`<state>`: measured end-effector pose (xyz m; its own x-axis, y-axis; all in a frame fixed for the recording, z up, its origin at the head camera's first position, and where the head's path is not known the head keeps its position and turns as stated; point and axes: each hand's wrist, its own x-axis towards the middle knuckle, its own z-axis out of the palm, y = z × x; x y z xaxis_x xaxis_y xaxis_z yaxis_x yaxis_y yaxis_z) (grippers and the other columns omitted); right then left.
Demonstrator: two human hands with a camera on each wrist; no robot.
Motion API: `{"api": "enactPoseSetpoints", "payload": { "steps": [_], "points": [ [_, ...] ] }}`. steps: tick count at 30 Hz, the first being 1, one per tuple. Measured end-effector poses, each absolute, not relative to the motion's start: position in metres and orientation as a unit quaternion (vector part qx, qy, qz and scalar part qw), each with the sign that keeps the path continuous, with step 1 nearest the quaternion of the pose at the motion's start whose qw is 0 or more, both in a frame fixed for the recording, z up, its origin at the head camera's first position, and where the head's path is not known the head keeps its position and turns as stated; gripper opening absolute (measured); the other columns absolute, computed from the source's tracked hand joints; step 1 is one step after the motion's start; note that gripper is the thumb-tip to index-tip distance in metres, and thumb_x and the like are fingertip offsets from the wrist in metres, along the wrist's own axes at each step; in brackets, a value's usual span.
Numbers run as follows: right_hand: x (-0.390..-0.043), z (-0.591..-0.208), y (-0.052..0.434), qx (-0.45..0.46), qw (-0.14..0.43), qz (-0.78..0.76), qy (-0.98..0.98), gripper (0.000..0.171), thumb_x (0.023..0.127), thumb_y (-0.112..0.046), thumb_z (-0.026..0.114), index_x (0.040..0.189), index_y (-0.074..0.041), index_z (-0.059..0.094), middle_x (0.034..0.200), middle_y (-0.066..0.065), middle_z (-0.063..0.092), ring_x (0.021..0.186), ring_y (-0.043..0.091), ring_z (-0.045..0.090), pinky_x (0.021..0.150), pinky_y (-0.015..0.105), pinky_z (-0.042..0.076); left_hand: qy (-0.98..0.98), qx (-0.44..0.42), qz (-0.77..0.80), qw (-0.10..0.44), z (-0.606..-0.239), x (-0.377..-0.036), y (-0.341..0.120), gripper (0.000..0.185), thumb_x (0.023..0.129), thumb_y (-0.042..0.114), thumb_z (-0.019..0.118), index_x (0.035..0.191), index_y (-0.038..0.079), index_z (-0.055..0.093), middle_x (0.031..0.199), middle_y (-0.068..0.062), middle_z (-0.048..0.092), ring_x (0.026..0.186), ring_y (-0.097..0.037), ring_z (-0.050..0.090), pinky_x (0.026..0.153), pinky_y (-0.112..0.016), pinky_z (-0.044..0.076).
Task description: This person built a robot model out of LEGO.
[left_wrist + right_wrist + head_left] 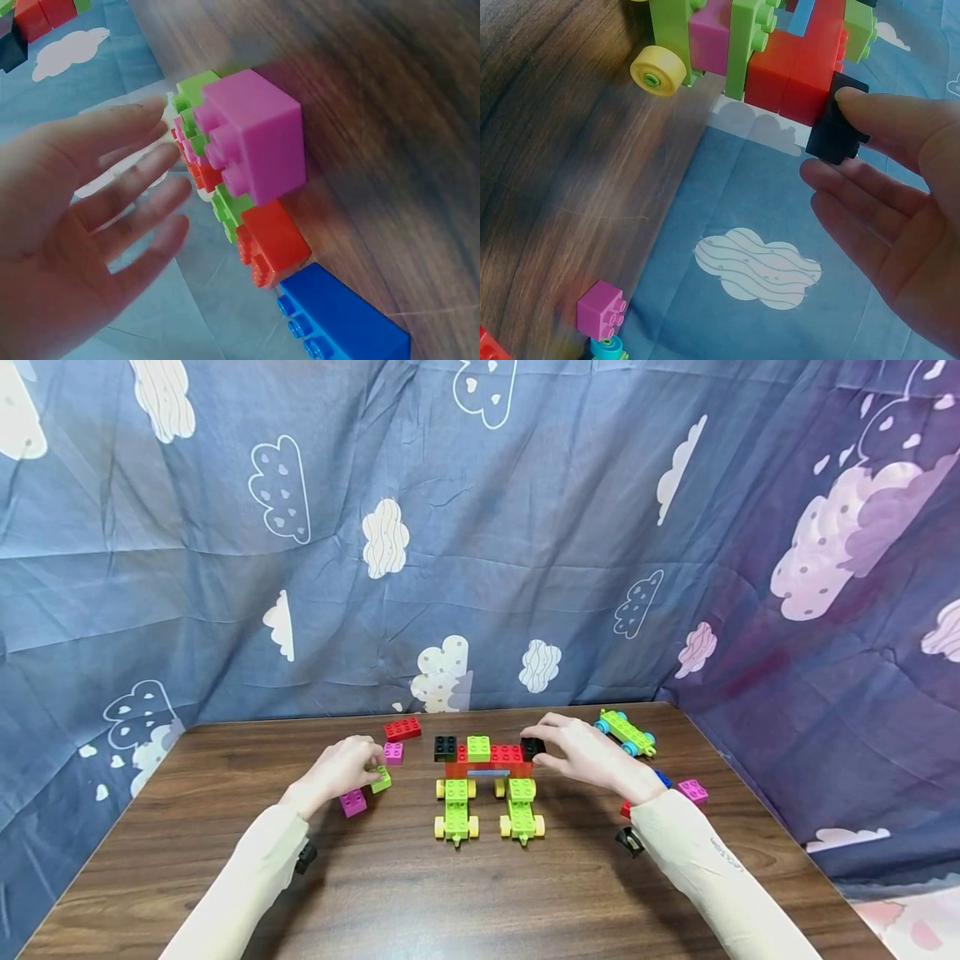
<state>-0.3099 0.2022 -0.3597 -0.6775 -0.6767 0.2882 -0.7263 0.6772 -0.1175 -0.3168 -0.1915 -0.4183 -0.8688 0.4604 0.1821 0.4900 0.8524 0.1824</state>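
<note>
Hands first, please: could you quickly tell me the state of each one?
Left hand: open, fingers spread beside the pink brick, holding nothing.
Right hand: pinching the black brick.

Two arms come up from the bottom edge of the head view, both dressed alike in long, close-fitting cream fabric sleeves, the left sleeve (247, 877) and the right sleeve (712, 877) each running all the way down to the wrist. The cloth is smooth and plain, lightly creased, and there's a small dark printed marking on the outer side of the right one. A small black device (305, 857) is fastened under the left wrist, and a matching small black device (628, 841) sits under the right wrist. Beyond the cuffs, the bare left hand (341, 768) and bare right hand (588, 753) carry no gloves.
</note>
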Motion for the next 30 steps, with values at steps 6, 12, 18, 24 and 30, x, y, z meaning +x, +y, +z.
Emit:
{"api": "enactPoseSetpoints", "payload": {
  "steps": [6,12,18,24,30],
  "points": [
    [-0.3100,-0.3589,0.2020,0.385,0.108,0.113,-0.910,0.036,0.090,-0.023,0.073,0.125,-0.015,0.067,0.106,0.001,0.067,0.083,0.010,0.061,0.072,0.028,0.053,-0.972,-0.214,-0.090,0.049,-0.4185,-0.3174,-0.1904,0.020,0.074,0.021,0.085,0.086,0.013,0.071,0.080,-0.001,0.067,0.074,-0.013,0.056,0.059,-0.035,0.049],
    [-0.3109,-0.3581,0.2023,0.384,0.105,0.115,-0.910,0.036,0.091,-0.023,0.073,0.125,-0.015,0.067,0.106,0.001,0.067,0.084,0.014,0.063,0.072,0.029,0.053,-0.968,-0.229,-0.100,0.028,-0.4205,-0.3178,-0.1855,0.024,0.073,0.017,0.087,0.091,0.010,0.073,0.083,-0.003,0.069,0.077,-0.015,0.060,0.066,-0.036,0.053],
    [-0.3113,-0.3574,0.2025,0.385,0.101,0.117,-0.910,0.036,0.091,-0.023,0.072,0.126,-0.015,0.067,0.107,0.002,0.067,0.086,0.018,0.065,0.073,0.029,0.053,-0.965,-0.237,-0.110,0.009,-0.4208,-0.3196,-0.1826,0.030,0.074,0.021,0.087,0.099,0.011,0.074,0.090,-0.003,0.071,0.085,-0.017,0.063,0.076,-0.038,0.056],
    [-0.3111,-0.3580,0.2023,0.385,0.101,0.118,-0.910,0.036,0.091,-0.023,0.072,0.125,-0.014,0.067,0.107,0.002,0.067,0.086,0.018,0.066,0.073,0.030,0.053,-0.968,-0.227,-0.110,0.006,-0.4236,-0.3214,-0.1861,0.027,0.073,0.024,0.088,0.092,0.012,0.073,0.080,-0.003,0.066,0.072,-0.012,0.053,0.060,-0.029,0.046],
    [-0.3104,-0.3590,0.2027,0.386,0.100,0.120,-0.909,0.037,0.090,-0.021,0.073,0.125,-0.012,0.067,0.106,0.003,0.067,0.085,0.019,0.066,0.072,0.031,0.053,-0.966,-0.229,-0.116,0.011,-0.4233,-0.3229,-0.1869,0.023,0.075,0.024,0.085,0.091,0.012,0.072,0.081,-0.001,0.067,0.075,-0.012,0.056,0.062,-0.031,0.049]
  ]
}}
